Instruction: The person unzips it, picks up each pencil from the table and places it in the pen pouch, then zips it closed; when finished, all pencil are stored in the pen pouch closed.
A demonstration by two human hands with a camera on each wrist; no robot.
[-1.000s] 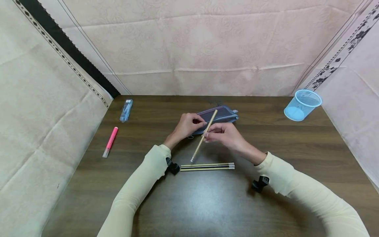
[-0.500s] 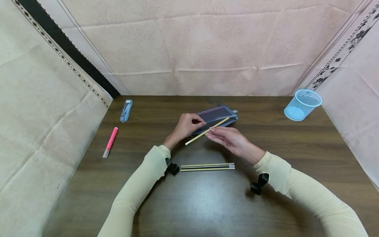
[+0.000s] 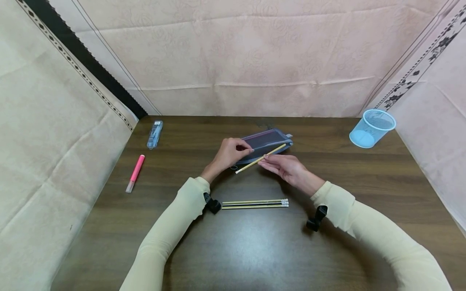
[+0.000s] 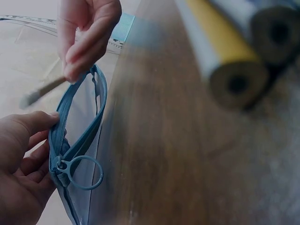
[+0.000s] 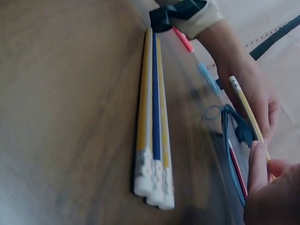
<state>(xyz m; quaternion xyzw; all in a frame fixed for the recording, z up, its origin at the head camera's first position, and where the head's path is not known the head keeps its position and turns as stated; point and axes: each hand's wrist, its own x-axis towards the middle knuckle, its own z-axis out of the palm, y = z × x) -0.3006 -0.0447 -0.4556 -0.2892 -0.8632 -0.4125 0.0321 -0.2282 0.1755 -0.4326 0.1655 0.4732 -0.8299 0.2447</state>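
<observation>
1. Pencil point(image 3: 252, 164), pinched between the thumb and fingers of the right hand point(image 3: 289, 170), slanting at the near side of an open blue pouch point(image 3: 263, 141).
2. Left hand point(image 3: 229, 154) pinching the pouch's rim.
3. Three pencils point(image 3: 255, 204) side by side on the brown table point(image 3: 251, 250), nearer the person.
4. Pink marker point(image 3: 136, 171) and slim blue object point(image 3: 155, 135), left; blue cup point(image 3: 372, 129), far right.

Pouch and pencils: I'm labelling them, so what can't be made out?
Held pencil: the right hand hides its eraserless end in the left wrist view; too small to judge in the head view.
Pouch: its red strip is too blurred to identify in the right wrist view.
Table pencils: the left wrist view's top edge crops them.
</observation>
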